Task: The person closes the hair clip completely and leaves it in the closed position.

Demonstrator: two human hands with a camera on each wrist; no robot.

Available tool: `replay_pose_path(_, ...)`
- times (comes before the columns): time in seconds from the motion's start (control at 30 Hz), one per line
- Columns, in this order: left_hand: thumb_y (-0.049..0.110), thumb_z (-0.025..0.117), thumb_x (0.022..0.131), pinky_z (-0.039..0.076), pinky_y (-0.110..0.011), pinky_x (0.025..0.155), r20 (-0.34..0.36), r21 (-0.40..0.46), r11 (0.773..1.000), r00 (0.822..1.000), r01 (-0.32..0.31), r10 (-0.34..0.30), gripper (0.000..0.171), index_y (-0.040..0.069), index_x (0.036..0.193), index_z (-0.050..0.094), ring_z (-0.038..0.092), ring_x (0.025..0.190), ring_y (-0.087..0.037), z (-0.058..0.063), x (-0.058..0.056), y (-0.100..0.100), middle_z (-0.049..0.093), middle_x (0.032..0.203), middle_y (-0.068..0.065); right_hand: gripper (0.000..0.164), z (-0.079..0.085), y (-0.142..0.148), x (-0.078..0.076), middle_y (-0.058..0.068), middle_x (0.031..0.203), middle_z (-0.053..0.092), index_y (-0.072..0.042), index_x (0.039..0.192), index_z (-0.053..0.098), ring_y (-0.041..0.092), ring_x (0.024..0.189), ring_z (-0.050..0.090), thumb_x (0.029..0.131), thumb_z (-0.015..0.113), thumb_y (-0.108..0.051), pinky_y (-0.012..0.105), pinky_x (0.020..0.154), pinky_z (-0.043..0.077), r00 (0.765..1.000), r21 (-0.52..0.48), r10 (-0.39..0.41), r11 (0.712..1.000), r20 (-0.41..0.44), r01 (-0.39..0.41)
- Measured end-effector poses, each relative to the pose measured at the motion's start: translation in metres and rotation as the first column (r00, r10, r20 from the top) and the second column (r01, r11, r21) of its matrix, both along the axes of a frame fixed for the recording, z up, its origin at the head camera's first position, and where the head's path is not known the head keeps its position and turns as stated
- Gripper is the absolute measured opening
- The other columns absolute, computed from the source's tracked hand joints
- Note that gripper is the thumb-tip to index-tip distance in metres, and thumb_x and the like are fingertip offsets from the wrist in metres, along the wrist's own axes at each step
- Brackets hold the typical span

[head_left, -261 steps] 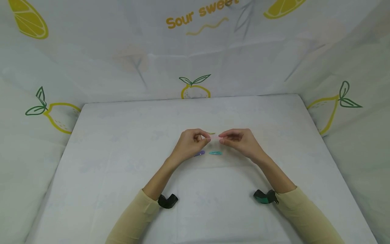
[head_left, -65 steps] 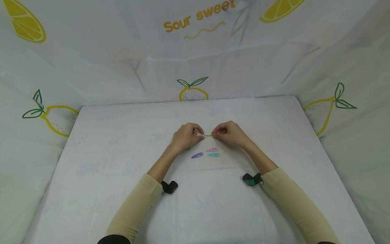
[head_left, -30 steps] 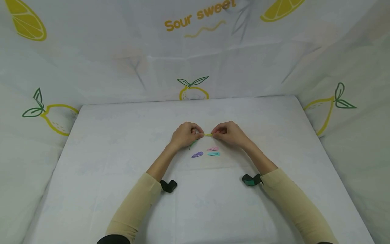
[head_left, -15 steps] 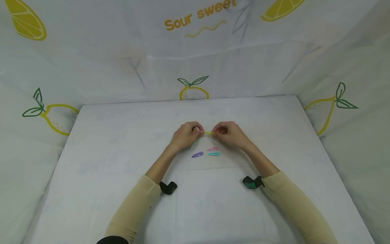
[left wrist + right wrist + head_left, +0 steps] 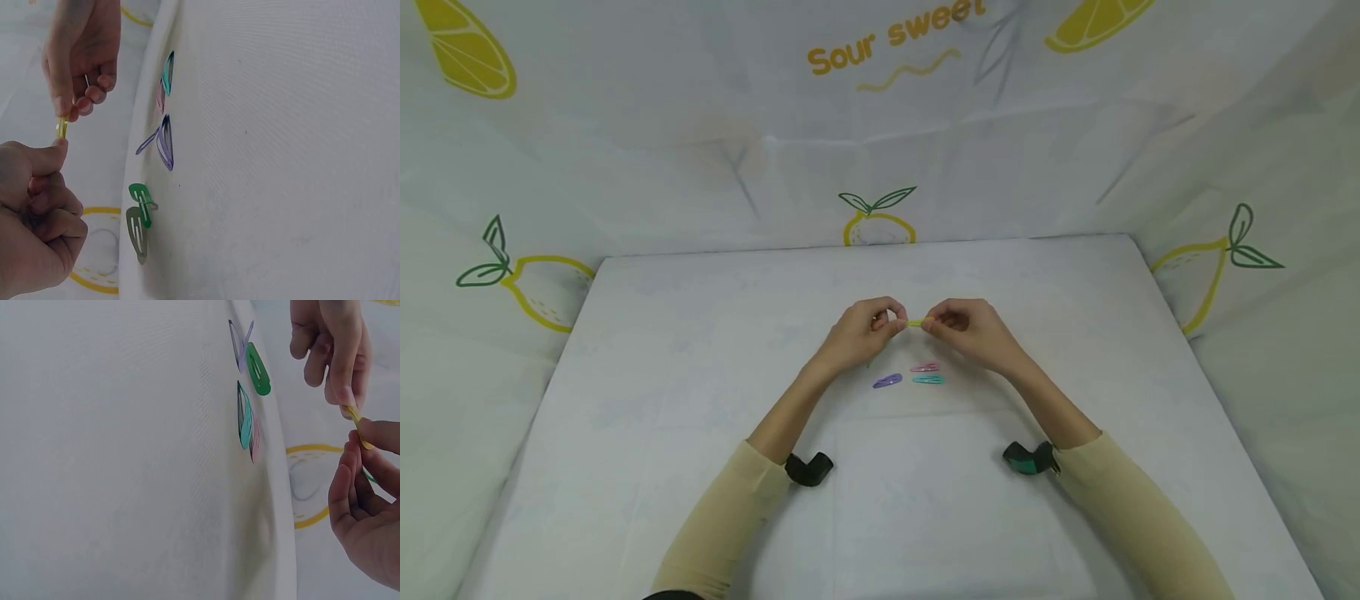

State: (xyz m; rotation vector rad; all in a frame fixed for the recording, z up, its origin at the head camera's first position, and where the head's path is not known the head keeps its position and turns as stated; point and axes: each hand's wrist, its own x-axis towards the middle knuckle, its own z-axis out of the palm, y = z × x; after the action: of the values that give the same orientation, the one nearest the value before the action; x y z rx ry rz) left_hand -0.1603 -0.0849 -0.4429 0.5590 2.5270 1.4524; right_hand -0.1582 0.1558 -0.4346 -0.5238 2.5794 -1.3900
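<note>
A small yellow snap hair clip (image 5: 915, 322) is held up over the table between both hands. My left hand (image 5: 859, 336) pinches one end of it between thumb and finger, and my right hand (image 5: 973, 332) pinches the other. Nearer me on the cloth lie a pink clip (image 5: 926, 367), a teal clip (image 5: 928, 379) and a purple clip (image 5: 888, 381), whose two parts stand apart in the left wrist view. A green clip (image 5: 141, 203) lies beneath my left hand, mostly hidden in the head view. Touching it is a dull green clip-shaped piece (image 5: 137, 232); whether it is separate I cannot tell.
White cloth covers the table (image 5: 700, 350). A white curtain with lemon prints (image 5: 880, 227) rises behind and on both sides. Black wrist cameras (image 5: 809, 469) jut inward from the sleeves.
Earliest, both hands held the pink clip while the yellow one lay behind. Since then the pink clip lies on the table and the yellow one is held. Lately the hands moved slightly farther away.
</note>
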Motion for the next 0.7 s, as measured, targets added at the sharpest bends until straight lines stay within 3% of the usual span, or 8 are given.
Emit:
replay_pose_path(0.37,0.021,0.072,0.102,0.035,-0.025,0.061,0.05,0.115,0.993,0.999,-0.007,0.001,0.018,0.006,0.111,0.075,0.038,0.061,-0.011,0.013,0.006,0.006,0.042,0.068,0.005,0.019,0.006,0.003,0.007,0.022,0.101,0.079,-0.002,0.105,0.08,0.028,0.086,0.071,0.104,0.075,-0.02,0.02,0.074,0.054,0.996,-0.065,-0.053,0.997,-0.073,0.048)
replay_pose_path(0.7,0.018,0.074,0.101,0.034,-0.023,0.06,0.074,0.186,0.982,0.997,-0.014,0.001,0.017,0.003,0.11,0.074,0.037,0.061,-0.011,0.013,0.006,0.008,0.042,0.067,0.005,0.019,0.009,0.003,0.01,0.023,0.1,0.079,-0.001,0.104,0.08,0.033,0.085,0.071,0.103,0.076,-0.02,0.021,0.073,0.052,0.996,-0.083,-0.062,0.995,-0.071,0.056)
